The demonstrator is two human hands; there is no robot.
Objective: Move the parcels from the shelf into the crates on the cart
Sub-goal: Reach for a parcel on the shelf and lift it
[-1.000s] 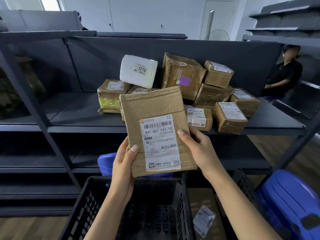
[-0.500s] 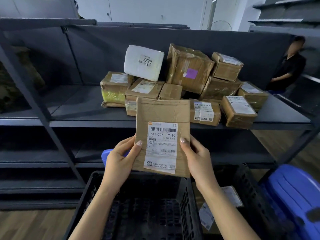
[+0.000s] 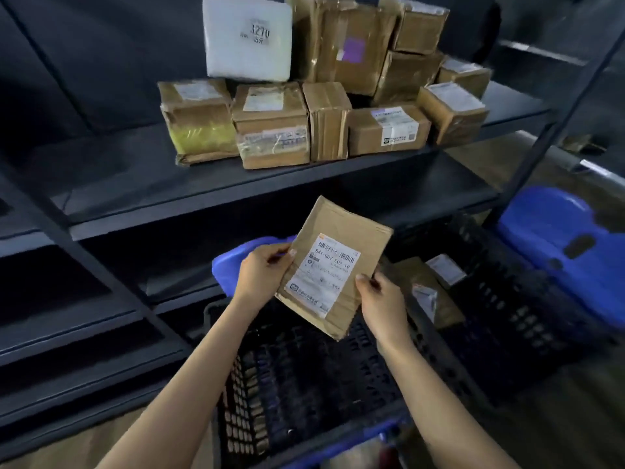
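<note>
A flat brown cardboard parcel (image 3: 341,231) with a white barcode label hangs tilted above the left black crate (image 3: 304,377). My left hand (image 3: 262,270) pinches its left edge and my right hand (image 3: 378,299) grips its lower right edge. The right black crate (image 3: 514,309) holds a brown parcel (image 3: 426,296) with white labels. On the dark shelf (image 3: 209,194) above stand several brown boxes (image 3: 270,126) and a white foam parcel (image 3: 248,37).
Blue plastic parts (image 3: 561,245) lie right of the crates and another blue piece (image 3: 233,262) sits behind my left hand. Dark shelf posts (image 3: 84,262) slant down the left, with lower shelf boards (image 3: 74,336) beside the cart. A blue cart rim (image 3: 338,448) shows below the crates.
Both hands have lowered the flat parcel and tilted it clockwise over the left crate. The view has dropped, so the shelf boxes sit higher in frame.
</note>
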